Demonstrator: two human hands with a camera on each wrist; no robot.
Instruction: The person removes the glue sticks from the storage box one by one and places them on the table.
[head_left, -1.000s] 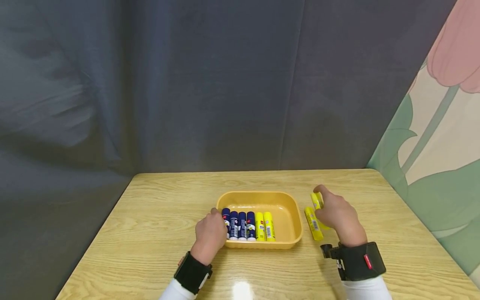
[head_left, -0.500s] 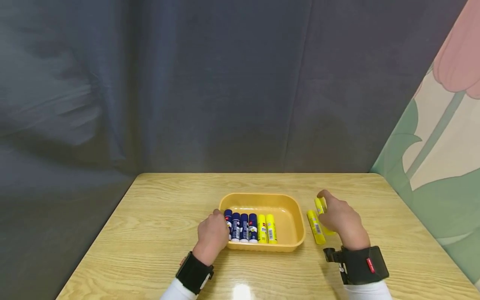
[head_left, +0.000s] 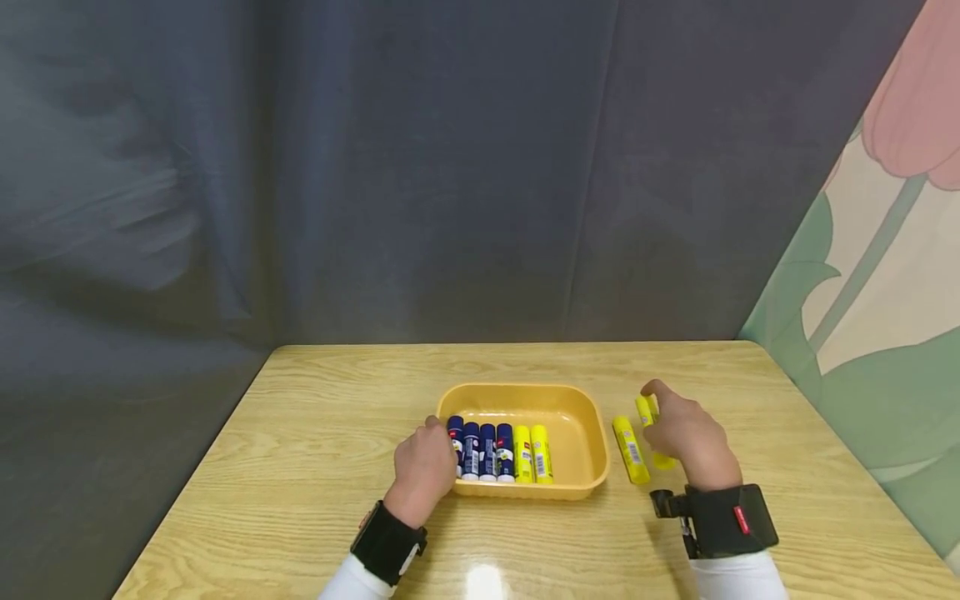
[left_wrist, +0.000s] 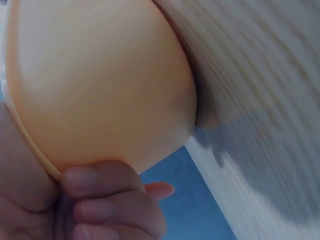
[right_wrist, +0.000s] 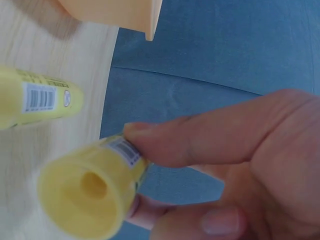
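My left hand [head_left: 425, 462] grips the left rim of a yellow plastic tray [head_left: 585, 433]; in the left wrist view its curled fingers [left_wrist: 107, 200] and thumb close on the tray's edge. Inside the tray, several blue glue sticks [head_left: 487, 452] and two yellow glue sticks [head_left: 541, 454] lie side by side in a row from the left. My right hand [head_left: 688, 437] pinches a yellow glue stick [right_wrist: 82, 192] between thumb and fingers, its hollow base facing the right wrist camera. Another yellow glue stick [head_left: 631, 451] lies on the table between that hand and the tray.
The wooden table [head_left: 337, 400] carries the tray near its middle. A dark grey curtain [head_left: 450, 183] hangs behind the table's far edge, and a wall with a painted flower [head_left: 862, 275] stands on the right.
My right hand has shifted slightly right with the pinched glue stick, widening the gap to the one lying beside it. The left hand keeps its grip on the tray.
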